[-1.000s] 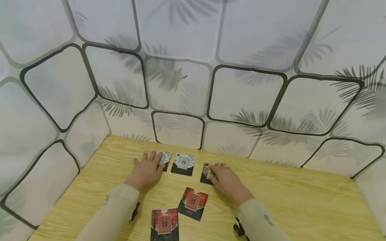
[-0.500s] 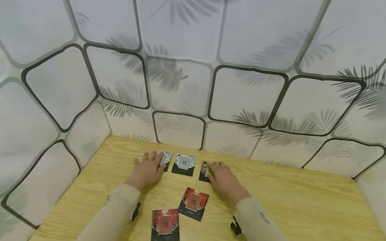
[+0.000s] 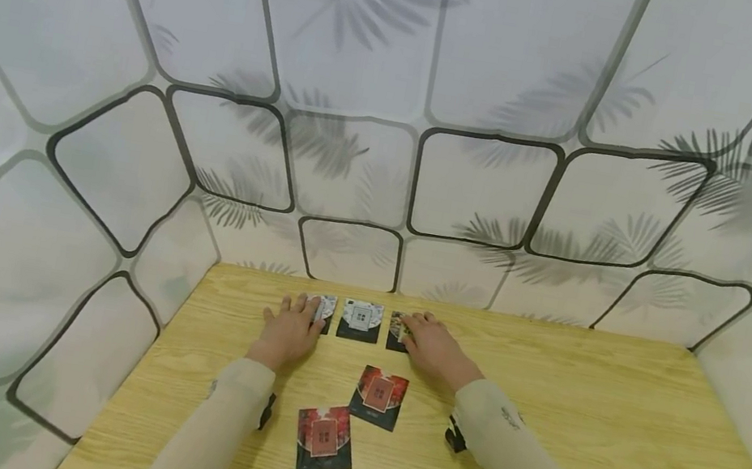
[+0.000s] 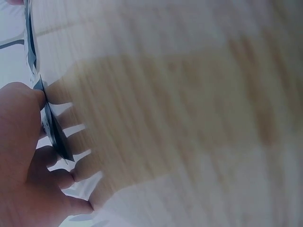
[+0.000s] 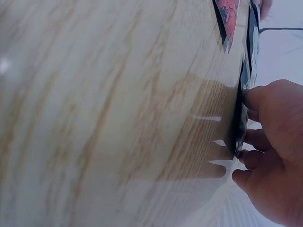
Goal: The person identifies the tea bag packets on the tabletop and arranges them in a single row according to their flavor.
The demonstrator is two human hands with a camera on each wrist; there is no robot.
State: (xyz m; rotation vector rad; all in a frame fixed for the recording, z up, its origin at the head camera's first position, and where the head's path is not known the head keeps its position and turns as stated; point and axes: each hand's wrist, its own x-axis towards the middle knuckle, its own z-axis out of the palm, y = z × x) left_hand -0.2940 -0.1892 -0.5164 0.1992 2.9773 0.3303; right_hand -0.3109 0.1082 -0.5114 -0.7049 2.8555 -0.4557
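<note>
Three flat printed packets lie in a row near the table's back edge in the head view. My left hand, fingers spread, rests over the left white-and-black packet and hides much of it. The middle white-and-black packet is fully visible between my hands. My right hand lies on the right dark patterned packet, covering its right part. In the right wrist view, the thumb touches this packet near its front edge, with fingertips at its side. The left wrist view shows the left packet under thumb and fingers.
Two red-and-black packets lie nearer on the wooden table: one at centre, slightly tilted, another closer and to its left. A leaf-patterned wall rises behind the table and curves along both sides.
My right hand has slid the right packet a little left and back, nearer the middle packet and more level with the row. My left hand and the other packets have stayed in place.
</note>
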